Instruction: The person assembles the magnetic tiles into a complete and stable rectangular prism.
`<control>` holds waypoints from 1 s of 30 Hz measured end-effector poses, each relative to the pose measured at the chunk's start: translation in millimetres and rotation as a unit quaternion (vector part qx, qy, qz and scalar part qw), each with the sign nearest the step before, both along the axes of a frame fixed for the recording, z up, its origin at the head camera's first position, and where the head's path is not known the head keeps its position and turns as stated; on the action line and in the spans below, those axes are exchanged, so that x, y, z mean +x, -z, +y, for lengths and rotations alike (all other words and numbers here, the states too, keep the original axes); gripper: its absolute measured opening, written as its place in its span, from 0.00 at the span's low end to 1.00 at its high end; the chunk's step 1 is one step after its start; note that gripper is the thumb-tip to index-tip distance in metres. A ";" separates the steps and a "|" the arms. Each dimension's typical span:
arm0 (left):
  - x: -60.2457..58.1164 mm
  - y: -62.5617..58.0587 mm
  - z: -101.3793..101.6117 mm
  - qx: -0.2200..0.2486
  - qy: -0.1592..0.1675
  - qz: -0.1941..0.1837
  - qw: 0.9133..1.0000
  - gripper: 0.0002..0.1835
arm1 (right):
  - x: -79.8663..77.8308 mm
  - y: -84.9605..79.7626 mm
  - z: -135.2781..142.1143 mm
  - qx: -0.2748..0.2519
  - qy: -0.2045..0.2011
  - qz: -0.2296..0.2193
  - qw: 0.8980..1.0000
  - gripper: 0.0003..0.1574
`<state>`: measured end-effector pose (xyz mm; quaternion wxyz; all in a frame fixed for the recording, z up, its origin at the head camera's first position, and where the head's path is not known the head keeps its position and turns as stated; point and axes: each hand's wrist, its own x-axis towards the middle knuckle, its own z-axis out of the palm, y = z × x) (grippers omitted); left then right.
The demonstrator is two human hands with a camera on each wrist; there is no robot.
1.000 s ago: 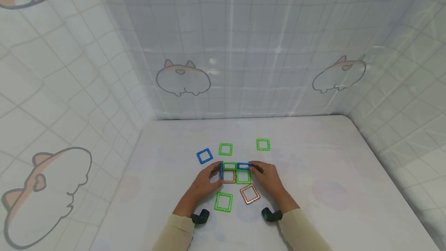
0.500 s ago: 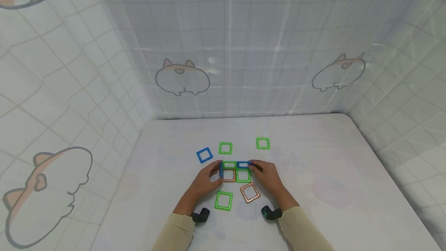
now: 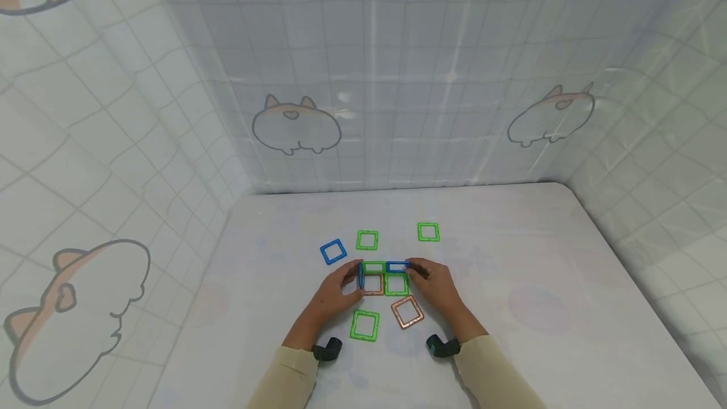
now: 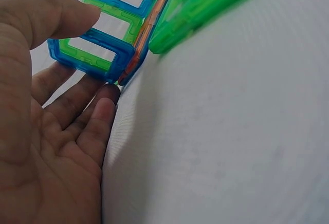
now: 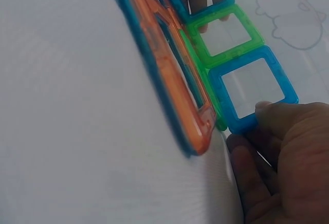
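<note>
Several square-frame magnetic tiles are joined at mid-table in the head view. A flat orange tile (image 3: 373, 293) and a flat green tile (image 3: 396, 293) lie side by side. Along their back edge stand an upright green tile (image 5: 224, 58) and an upright blue tile (image 5: 280, 75). My right hand (image 3: 435, 284) pinches that blue tile, its thumb on the frame's lower corner. Another upright blue tile (image 4: 123, 54) stands at the orange tile's left side. My left hand (image 3: 331, 295) holds it, thumb and fingers around its edges; the exact contact is partly hidden.
Behind the joined tiles lie a loose blue tile (image 3: 324, 254), a green tile (image 3: 367, 232) and another green tile (image 3: 428, 225). Closer to me are a green tile (image 3: 365, 338) and an orange tile (image 3: 414, 322). Patterned curtains (image 3: 409, 81) enclose the white table (image 3: 511, 238).
Both hands keep their hold, and the tiles stay where they were. Only the head view has shifted very slightly.
</note>
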<state>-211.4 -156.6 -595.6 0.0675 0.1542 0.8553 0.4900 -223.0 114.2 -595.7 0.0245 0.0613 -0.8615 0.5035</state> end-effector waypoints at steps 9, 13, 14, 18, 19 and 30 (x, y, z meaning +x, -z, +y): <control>-0.7 0.7 -0.2 0.001 -0.001 0.002 1.000 0.39 | -0.5 0.7 0.3 -0.002 -0.001 0.009 1.000 0.17; -0.3 1.5 -0.7 -0.007 -0.001 0.001 1.000 0.39 | 4.8 0.4 1.4 0.010 0.006 -0.005 1.000 0.20; -0.2 1.6 -0.8 -0.009 -0.003 0.000 1.000 0.39 | 6.9 0.1 1.7 0.012 0.009 -0.012 1.000 0.21; 0.9 1.1 -1.1 -0.014 -0.010 -0.003 1.000 0.39 | 16.3 -1.3 3.1 0.011 0.016 -0.031 0.999 0.24; 1.0 0.9 -0.9 -0.014 -0.012 -0.005 1.000 0.39 | 18.8 -1.8 3.5 0.013 0.015 -0.028 0.999 0.25; 1.8 0.5 0.5 -0.010 -0.009 -0.002 1.000 0.39 | 45.1 -6.9 8.8 0.080 0.005 -0.036 0.996 0.31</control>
